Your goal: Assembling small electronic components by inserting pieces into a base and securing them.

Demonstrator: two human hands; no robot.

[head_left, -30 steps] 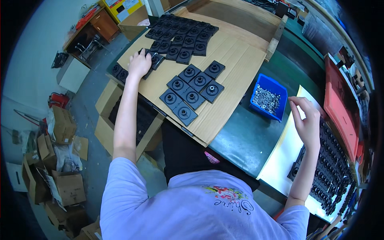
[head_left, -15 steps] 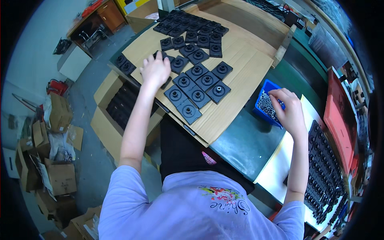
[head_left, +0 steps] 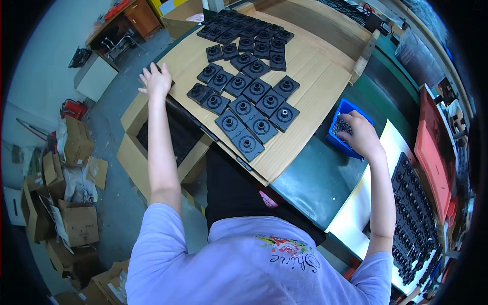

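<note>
My left hand (head_left: 156, 81) is stretched out at the left edge of the table, its fingers spread over black square plates that it mostly hides. My right hand (head_left: 361, 133) reaches down into a blue bin (head_left: 343, 148), fingers curled among small metal nuts (head_left: 339, 128); its fingertips are partly hidden, so what they hold cannot be made out. Between my hands, several black square plates (head_left: 246, 144) with round raised hubs lie in joined rows on a cardboard sheet (head_left: 305, 101). One plate (head_left: 284, 116) shows a bright metal piece on its hub.
More black plates (head_left: 239, 23) crowd the far end of the cardboard. A wooden tray (head_left: 358, 58) stands beyond it. Below the table's left side is an open carton (head_left: 133, 165). Rows of black parts (head_left: 414, 218) cover a white sheet at right, beside a red panel (head_left: 432, 147).
My left hand has moved left, off the middle plates to the table's edge, uncovering plates there. My right hand has gone from above the bin's rim down into the nuts.
</note>
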